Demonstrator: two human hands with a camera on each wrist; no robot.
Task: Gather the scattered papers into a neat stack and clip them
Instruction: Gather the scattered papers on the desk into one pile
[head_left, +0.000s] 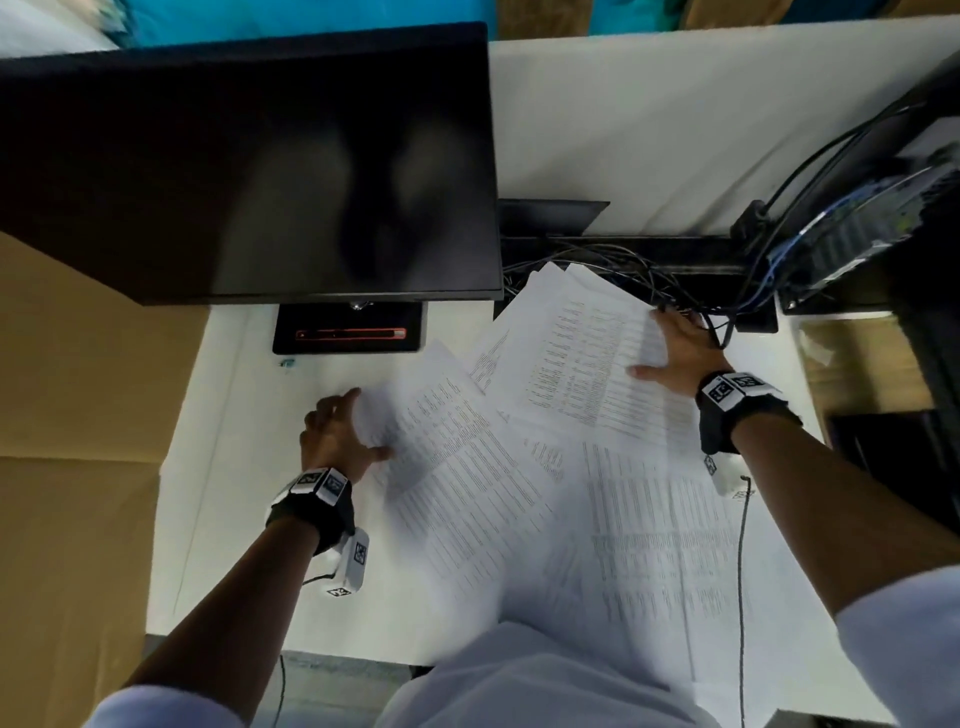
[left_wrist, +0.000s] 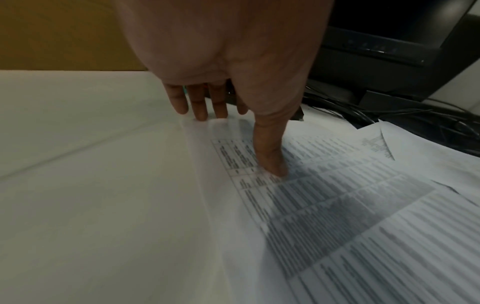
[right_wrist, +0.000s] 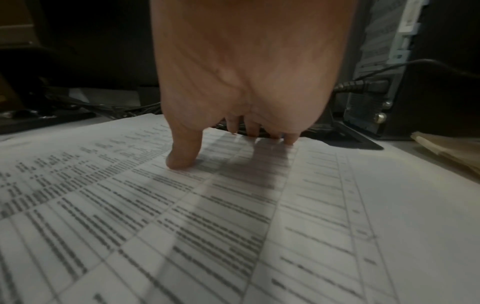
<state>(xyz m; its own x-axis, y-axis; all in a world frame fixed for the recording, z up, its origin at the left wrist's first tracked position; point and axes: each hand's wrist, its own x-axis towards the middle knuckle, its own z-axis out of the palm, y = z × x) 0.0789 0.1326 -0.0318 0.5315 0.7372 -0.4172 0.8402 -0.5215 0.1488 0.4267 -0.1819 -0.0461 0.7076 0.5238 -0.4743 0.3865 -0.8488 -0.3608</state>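
Note:
Several printed sheets lie fanned across the white desk (head_left: 234, 467). One slanted sheet (head_left: 457, 457) sits left of centre, another (head_left: 582, 358) at the far right, and a third (head_left: 649, 545) lies nearest my body. My left hand (head_left: 363, 423) is at the slanted sheet's left edge (left_wrist: 197, 164), which is slightly raised. Its fingertips (left_wrist: 200, 115) touch that edge and its thumb presses on the print. My right hand (head_left: 649, 343) lies on the far sheet (right_wrist: 233, 205), with the thumb down and the fingertips (right_wrist: 288, 139) at the far edge. A small teal object (head_left: 285, 362), possibly the clip, lies left of the papers.
A dark monitor (head_left: 249, 166) overhangs the desk's back left, with its black base (head_left: 348, 332) below it. Tangled cables (head_left: 623, 260) and a black tray run just behind the papers. A computer case (head_left: 857, 218) stands at the back right and a brown panel (head_left: 78, 415) at the left.

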